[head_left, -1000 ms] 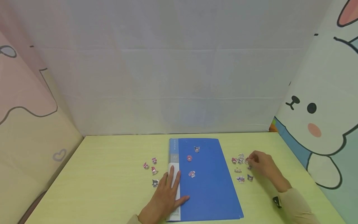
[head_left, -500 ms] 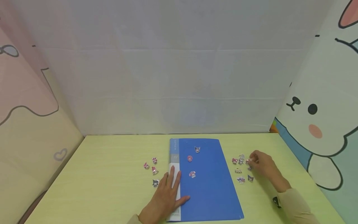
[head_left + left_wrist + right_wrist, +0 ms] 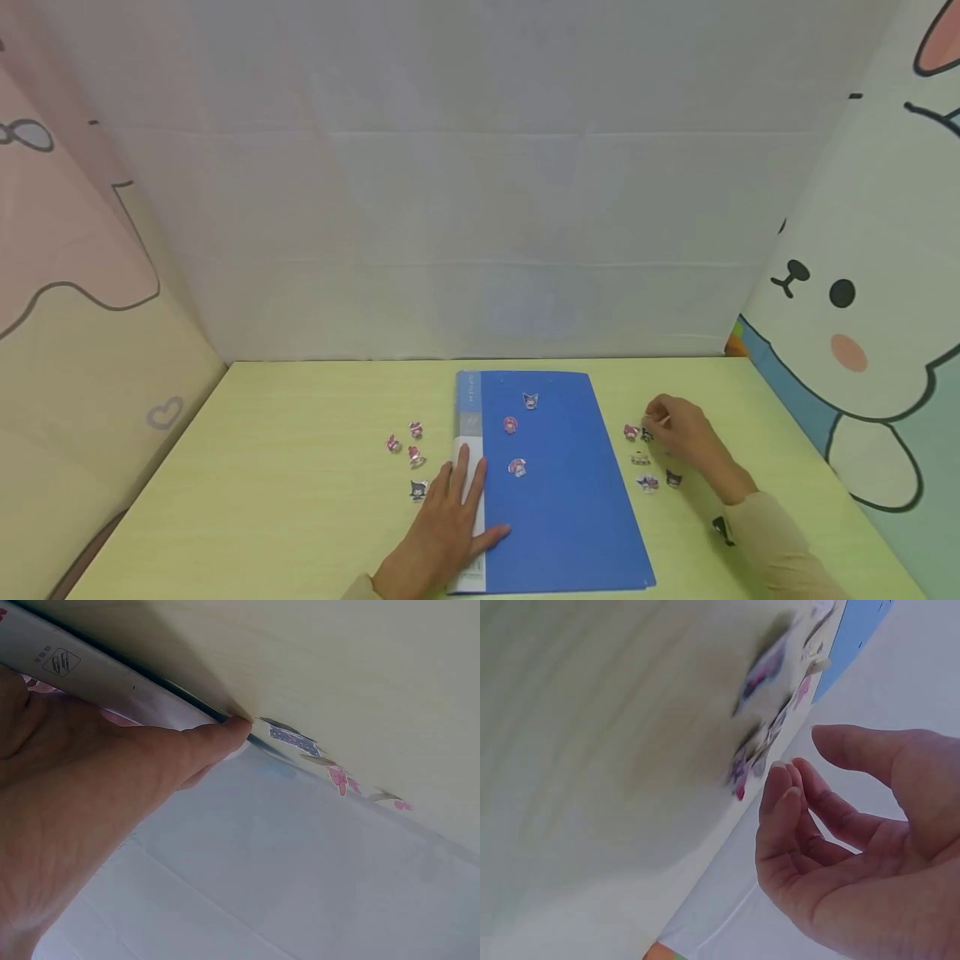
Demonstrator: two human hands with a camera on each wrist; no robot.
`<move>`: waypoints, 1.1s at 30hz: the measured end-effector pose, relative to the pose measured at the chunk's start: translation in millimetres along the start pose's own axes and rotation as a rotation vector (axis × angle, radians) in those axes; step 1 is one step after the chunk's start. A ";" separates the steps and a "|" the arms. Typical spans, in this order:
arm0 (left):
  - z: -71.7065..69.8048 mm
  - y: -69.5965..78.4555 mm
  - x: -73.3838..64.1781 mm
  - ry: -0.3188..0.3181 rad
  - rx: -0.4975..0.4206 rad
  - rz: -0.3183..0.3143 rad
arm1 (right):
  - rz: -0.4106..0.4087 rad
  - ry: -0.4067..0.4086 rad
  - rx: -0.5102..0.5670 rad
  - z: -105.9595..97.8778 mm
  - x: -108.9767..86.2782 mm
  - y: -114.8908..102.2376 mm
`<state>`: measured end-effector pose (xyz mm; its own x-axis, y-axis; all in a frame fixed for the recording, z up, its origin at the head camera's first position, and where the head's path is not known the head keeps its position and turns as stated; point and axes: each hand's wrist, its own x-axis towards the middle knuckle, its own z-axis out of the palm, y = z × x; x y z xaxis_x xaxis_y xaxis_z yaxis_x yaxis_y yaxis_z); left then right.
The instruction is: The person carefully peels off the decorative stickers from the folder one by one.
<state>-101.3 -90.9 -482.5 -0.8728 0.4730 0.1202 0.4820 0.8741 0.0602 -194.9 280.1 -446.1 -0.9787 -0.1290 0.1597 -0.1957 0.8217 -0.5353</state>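
Observation:
A blue folder (image 3: 558, 517) lies upright on the table with a pale spine strip on its left. My left hand (image 3: 442, 521) rests with spread fingers over that spine. Three small cartoon stickers are on the cover, one of them a dark-eared figure (image 3: 530, 401). To the right of the folder, my right hand (image 3: 684, 432) reaches down to a cluster of stickers, fingertips right at a dark one (image 3: 647, 434). In the right wrist view the thumb stands apart from the bent fingers (image 3: 780, 791), with nothing between them. Stickers under the right hand are hidden in the head view.
Several stickers, including a pink one (image 3: 416, 456) and a dark one (image 3: 418, 490), lie left of the folder. More stickers, such as a purple one (image 3: 647, 482), lie to its right. A white curtain (image 3: 480, 208) closes off the table's far edge.
My right hand has shifted left, from the outer stickers of the right cluster to the ones nearer the folder. The left hand stays in place on the folder.

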 end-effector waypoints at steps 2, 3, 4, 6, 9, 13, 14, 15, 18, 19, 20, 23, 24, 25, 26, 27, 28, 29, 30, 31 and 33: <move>-3.6 1.4 -0.2 -0.016 0.002 -0.009 | -0.019 -0.001 0.011 2.2 2.2 -2.6; -4.9 1.7 -0.2 -0.020 0.008 -0.012 | -0.026 -0.004 0.016 3.4 3.3 -3.9; -5.4 2.0 -0.3 -0.024 0.015 -0.013 | -0.032 -0.007 0.025 4.5 4.5 -5.1; -6.1 2.2 -0.2 -0.024 0.032 -0.012 | -0.037 -0.015 0.038 6.8 7.0 -7.5; -6.2 2.3 0.1 -0.025 0.047 -0.011 | -0.049 -0.030 0.053 10.4 11.3 -11.1; -5.2 2.0 0.5 -0.034 0.033 -0.016 | -0.064 -0.040 0.054 15.1 17.8 -15.4; -4.8 1.8 0.7 -0.035 0.027 -0.017 | -0.067 -0.043 0.053 16.2 19.2 -16.6; -4.9 2.0 0.6 -0.038 0.020 -0.018 | -0.070 -0.043 0.054 17.5 20.5 -17.5; -5.3 2.1 0.4 -0.036 0.006 -0.017 | -0.087 -0.035 0.051 21.4 23.8 -20.5; -5.7 2.4 0.1 -0.035 0.003 -0.017 | -0.094 -0.034 0.051 22.5 24.8 -21.7; -5.6 2.4 0.1 -0.031 0.003 -0.015 | -0.097 -0.031 0.051 23.7 25.4 -23.1; -5.0 2.0 -0.1 -0.013 0.015 -0.005 | -0.111 -0.023 0.035 27.3 28.6 -27.6; -3.5 1.3 0.1 -0.003 0.019 0.000 | -0.115 -0.022 0.034 28.3 29.7 -29.6; -2.7 0.8 0.3 0.004 0.024 0.002 | -0.117 -0.022 0.033 29.1 30.9 -31.7; -2.1 0.3 0.5 0.013 0.028 0.006 | -0.124 -0.022 0.029 29.6 32.3 -33.5; -1.4 -0.2 0.5 0.022 0.030 0.009 | -0.128 -0.022 0.030 30.5 33.7 -35.4; -0.8 -0.5 0.5 0.029 0.029 0.011 | -0.131 -0.024 0.033 31.2 35.1 -37.3; -0.6 -0.7 0.5 0.036 0.026 0.012 | -0.133 -0.027 0.035 31.7 36.3 -39.4; 1.0 -1.2 0.5 0.045 0.025 0.017 | -0.134 -0.032 0.036 32.1 37.5 -41.0; 1.0 -1.2 0.4 0.049 0.024 0.019 | -0.135 -0.036 0.034 32.6 38.6 -42.5; 0.7 -0.6 0.0 0.056 0.020 0.025 | -0.135 -0.047 0.036 34.0 40.5 -45.6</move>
<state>-101.6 -91.3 -483.2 -0.8547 0.4882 0.1765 0.5014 0.8645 0.0367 -227.7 218.5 -443.5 -0.9450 -0.2637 0.1935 -0.3270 0.7749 -0.5409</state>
